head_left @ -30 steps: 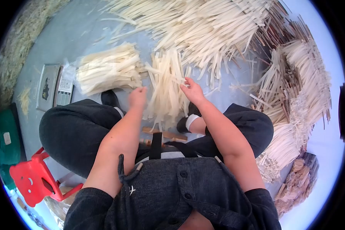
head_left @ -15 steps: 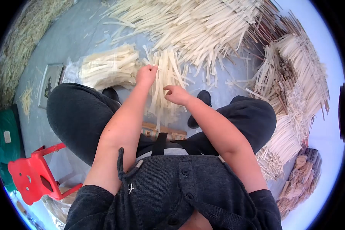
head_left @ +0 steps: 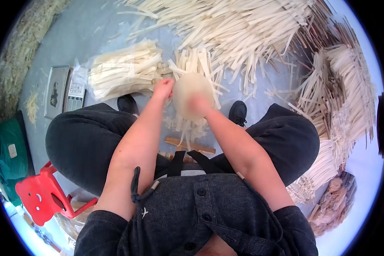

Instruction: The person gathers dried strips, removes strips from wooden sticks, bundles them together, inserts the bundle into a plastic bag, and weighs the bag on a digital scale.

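Observation:
A pale, translucent oval (head_left: 193,85) shows between my hands, over the middle of a loose bundle of cream-coloured flat strips (head_left: 195,59). My left hand (head_left: 163,88) is closed at the oval's left edge; whatever its fingers pinch is too small to make out. My right hand (head_left: 197,104) shows only as a blur through the oval's lower part, with its fingers hidden. Left of the bundle lies a second stack of cream strips (head_left: 126,70), partly in clear plastic.
A large spread of strips (head_left: 226,25) covers the far floor, and dark-ended strips (head_left: 350,85) are piled at right. A scale (head_left: 76,94), a metal tray (head_left: 55,91), a red chair (head_left: 40,194), a green bag (head_left: 13,149) and wooden pieces (head_left: 192,145) lie around.
The translucent oval now shows over the strips and my right hand. My right hand has moved slightly right; my left hand, still closed, has dropped a little toward me.

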A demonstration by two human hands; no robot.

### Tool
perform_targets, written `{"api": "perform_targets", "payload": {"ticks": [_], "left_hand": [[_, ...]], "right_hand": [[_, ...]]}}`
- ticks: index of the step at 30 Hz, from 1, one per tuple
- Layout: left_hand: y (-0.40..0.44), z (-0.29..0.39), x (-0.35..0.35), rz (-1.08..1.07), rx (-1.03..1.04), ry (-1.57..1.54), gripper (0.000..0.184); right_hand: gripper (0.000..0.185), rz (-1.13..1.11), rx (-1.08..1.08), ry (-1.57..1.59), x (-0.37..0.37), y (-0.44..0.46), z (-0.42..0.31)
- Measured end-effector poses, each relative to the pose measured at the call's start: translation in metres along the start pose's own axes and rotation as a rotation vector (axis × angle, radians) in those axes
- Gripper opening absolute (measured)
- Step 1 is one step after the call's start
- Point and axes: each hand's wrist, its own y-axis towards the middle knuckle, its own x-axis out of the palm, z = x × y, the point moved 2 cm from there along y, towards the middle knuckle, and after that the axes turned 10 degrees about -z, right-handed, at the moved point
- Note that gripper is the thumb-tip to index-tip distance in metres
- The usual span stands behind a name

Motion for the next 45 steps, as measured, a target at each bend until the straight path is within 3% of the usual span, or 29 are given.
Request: {"api": "perform_targets", "payload": {"ticks": [1, 4, 7, 10, 14, 17, 20, 22, 23, 25, 26, 28, 30, 33, 35, 37, 39, 41, 43, 44, 45], "left_hand": [[0.002, -0.011, -0.002, -0.062, -0.151, 0.068, 0.047], [-0.012, -0.038, 0.015, -0.101, -0.311, 0.197, 0.049], [-0.018, -0.045, 0.025, -0.257, -0.492, 0.005, 0.055], [-0.018, -0.043, 0.026, -0.353, -0.473, -0.047, 0.056], [-0.002, -0.061, 0.021, -0.39, -0.474, -0.09, 0.05], [0.007, -0.073, 0.02, -0.337, -0.509, -0.041, 0.042], [0.018, -0.082, 0.018, -0.285, -0.466, 0.005, 0.04], [0.024, -0.078, 0.012, -0.027, -0.393, 0.343, 0.049], [0.027, -0.079, 0.015, -0.031, -0.388, 0.348, 0.049], [0.0, -0.026, 0.027, 0.32, -0.114, 0.556, 0.059], [0.007, -0.025, 0.029, 0.312, -0.107, 0.557, 0.059], [0.026, -0.027, 0.031, 0.428, 0.016, 0.556, 0.067], [0.045, -0.033, 0.036, 0.478, 0.013, 0.584, 0.068], [0.074, -0.054, 0.04, 0.564, 0.019, 0.605, 0.068], [0.08, -0.054, 0.037, 0.595, 0.04, 0.599, 0.067], [0.072, -0.038, 0.037, 0.259, -0.009, 0.404, 0.065], [0.055, -0.022, 0.04, 0.199, -0.057, 0.409, 0.063], [0.044, -0.024, 0.045, 0.151, -0.106, 0.417, 0.061], [0.038, -0.027, 0.049, 0.388, 0.022, 0.713, 0.059], [0.042, -0.03, 0.048, 0.396, 0.022, 0.717, 0.059], [0.046, -0.031, 0.046, 0.462, 0.225, 0.704, 0.058]], "right_hand": [[0.021, 0.001, 0.092, 0.024, -0.001, 0.002, 0.005], [0.018, 0.026, 0.116, 0.083, 0.0, 0.014, 0.0], [0.017, 0.011, 0.058, 0.043, 0.006, 0.027, -0.014], [0.016, 0.117, -0.085, 0.125, 0.005, 0.043, -0.014], [0.015, 0.207, -0.047, 0.266, -0.012, 0.051, -0.011], [0.015, 0.304, -0.08, 0.351, -0.022, 0.049, -0.028], [0.018, 0.195, -0.168, 0.44, -0.029, 0.059, -0.036], [0.023, 0.463, -0.506, 0.123, -0.044, 0.058, -0.037], [0.023, 0.471, -0.509, 0.123, -0.052, 0.061, -0.035], [0.026, 0.722, -0.271, 0.103, -0.08, 0.069, -0.02], [0.033, 0.765, -0.167, 0.023, -0.094, 0.057, -0.024], [0.035, 0.831, -0.138, -0.131, -0.115, 0.055, -0.004], [0.037, 0.891, -0.101, -0.288, -0.132, 0.055, 0.017], [0.042, 0.739, -0.104, -0.446, -0.137, 0.045, 0.032], [0.047, 0.41, 0.191, -0.428, -0.127, 0.041, 0.031], [0.049, 0.285, 0.286, -0.462, -0.117, 0.047, 0.048], [0.051, 0.156, 0.376, -0.495, -0.116, 0.048, 0.058], [0.052, -0.093, 0.501, -0.26, -0.116, 0.045, 0.058], [0.051, -0.035, 0.457, -0.33, -0.122, 0.046, 0.061], [0.051, 0.032, 0.418, -0.398, -0.126, 0.047, 0.061], [0.051, 0.027, 0.413, -0.395, -0.126, 0.048, 0.066]]}}
